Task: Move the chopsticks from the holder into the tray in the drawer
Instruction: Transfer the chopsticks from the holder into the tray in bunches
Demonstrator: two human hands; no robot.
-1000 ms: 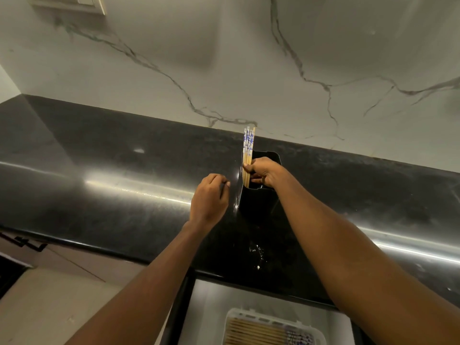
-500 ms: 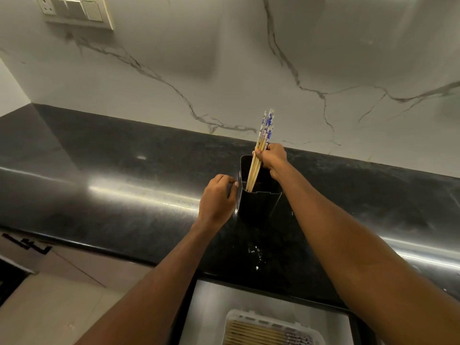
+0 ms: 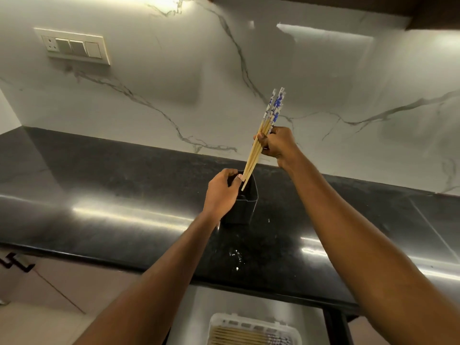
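Note:
A small black holder [image 3: 245, 207] stands on the dark countertop. My left hand [image 3: 221, 192] grips its near left rim. My right hand [image 3: 276, 145] is raised above and right of the holder, closed around a bundle of wooden chopsticks [image 3: 263, 135] with blue-and-white patterned tops. The bundle tilts up to the right, and its thin tips are still just inside the holder's mouth. At the bottom of the view a white slotted tray [image 3: 254, 324] sits in the open drawer [image 3: 199, 317], with several chopsticks lying in it.
The black countertop [image 3: 124, 195] runs left to right under a white marble backsplash. A switch plate [image 3: 73, 46] is on the wall at upper left. A cabinet handle [image 3: 17, 263] shows at lower left below the counter edge.
My right hand has lifted the chopstick bundle up and to the right, almost out of the holder. My left hand has moved onto the holder's rim. The camera has tilted upward.

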